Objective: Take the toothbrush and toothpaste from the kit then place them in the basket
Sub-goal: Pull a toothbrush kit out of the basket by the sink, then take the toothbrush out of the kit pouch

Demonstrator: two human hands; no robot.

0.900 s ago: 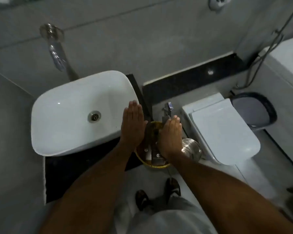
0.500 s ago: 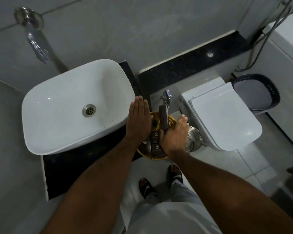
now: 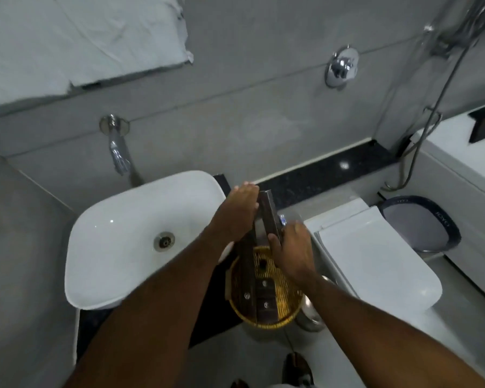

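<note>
A long dark brown kit box (image 3: 270,215) stands nearly upright above the round yellow woven basket (image 3: 265,325). My left hand (image 3: 240,212) lies flat, fingers straight, pressed against the box's left side. My right hand (image 3: 291,252) grips its lower right edge, thumb across the front. Several other dark brown boxes (image 3: 265,302) lie in the basket, one long one (image 3: 248,275) leaning on its left wall. No toothbrush or toothpaste shows; the box's contents are hidden.
The white sink (image 3: 118,247) with a wall tap (image 3: 117,155) is left of the basket, on a black counter (image 3: 91,320). A closed white toilet (image 3: 375,264) and a dustbin (image 3: 420,225) stand right. A steel pot (image 3: 310,312) touches the basket's right side.
Both hands have risen from the basket, bringing the long dark box up and upright between them. The camera has tilted up, showing more of the wall.
</note>
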